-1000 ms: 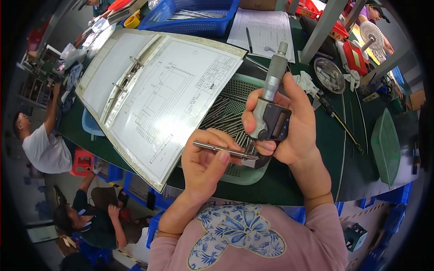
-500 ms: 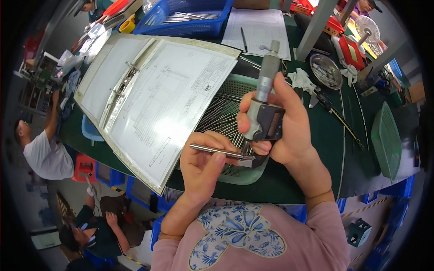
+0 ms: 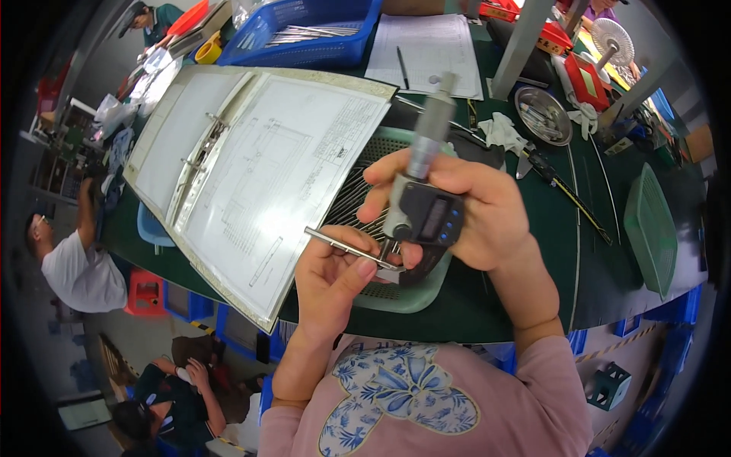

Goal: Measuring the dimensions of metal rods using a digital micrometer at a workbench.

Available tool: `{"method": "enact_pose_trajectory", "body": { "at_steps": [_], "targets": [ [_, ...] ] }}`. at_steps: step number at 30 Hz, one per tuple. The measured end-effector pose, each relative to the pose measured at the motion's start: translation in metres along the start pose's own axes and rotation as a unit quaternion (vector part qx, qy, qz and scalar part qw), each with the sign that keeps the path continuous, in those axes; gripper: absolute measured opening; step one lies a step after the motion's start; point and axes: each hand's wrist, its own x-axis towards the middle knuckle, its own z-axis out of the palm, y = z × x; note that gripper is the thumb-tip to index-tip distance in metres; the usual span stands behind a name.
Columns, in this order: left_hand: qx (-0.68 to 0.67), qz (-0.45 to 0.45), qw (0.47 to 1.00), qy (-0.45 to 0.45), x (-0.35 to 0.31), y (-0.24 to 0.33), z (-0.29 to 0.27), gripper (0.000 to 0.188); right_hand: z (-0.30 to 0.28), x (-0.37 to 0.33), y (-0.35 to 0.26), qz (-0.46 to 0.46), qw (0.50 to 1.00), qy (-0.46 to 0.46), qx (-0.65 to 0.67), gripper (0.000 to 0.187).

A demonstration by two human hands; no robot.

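Observation:
My left hand (image 3: 329,286) pinches a slim, shiny metal rod (image 3: 333,241) between thumb and fingers, its free end pointing up and left. A digital micrometer (image 3: 432,213) is gripped in my right hand (image 3: 491,209), its dark display facing up and its grey thimble blurred by motion. The rod's near end lies at the micrometer's frame, by the jaws; whether both jaw faces touch it I cannot tell. Beneath my hands stands a green plastic basket (image 3: 415,301) with many thin metal rods (image 3: 354,190). An open binder with a technical drawing (image 3: 266,175) leans over the basket's left side.
At the back are a blue basket (image 3: 304,55) with rods, paper sheets with a pen (image 3: 403,67) and a grey post (image 3: 518,49). On the right lie a round metal dish (image 3: 542,116), a caliper (image 3: 567,189) and a green tray (image 3: 651,232). Other people sit at left.
My right hand and the micrometer have shifted left and turned, bringing the display more into view. Its fingers have moved around the thimble. The rod tilts more steeply, still in my left hand.

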Motion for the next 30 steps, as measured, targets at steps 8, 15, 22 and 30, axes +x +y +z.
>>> {"method": "enact_pose_trajectory", "body": {
  "at_steps": [8, 15, 22, 30],
  "targets": [
    [0.018, 0.0, 0.998, -0.054, -0.003, 0.001, 0.0, 0.018, -0.001, 0.001, 0.005, -0.038, 0.998, 0.01, -0.048, 0.057],
    [0.032, 0.002, 0.999, -0.045, -0.007, 0.003, -0.001, 0.017, 0.003, 0.0, 0.012, -0.033, 0.996, 0.047, -0.069, 0.066],
    [0.02, 0.005, 0.999, -0.033, -0.008, 0.002, 0.0, 0.017, 0.002, 0.0, 0.008, -0.01, 0.999, 0.036, -0.039, 0.064],
    [0.013, -0.004, 0.999, -0.037, -0.006, 0.001, 0.001, 0.019, -0.001, -0.001, 0.008, -0.031, 0.997, 0.03, -0.058, 0.057]
  ]
}}
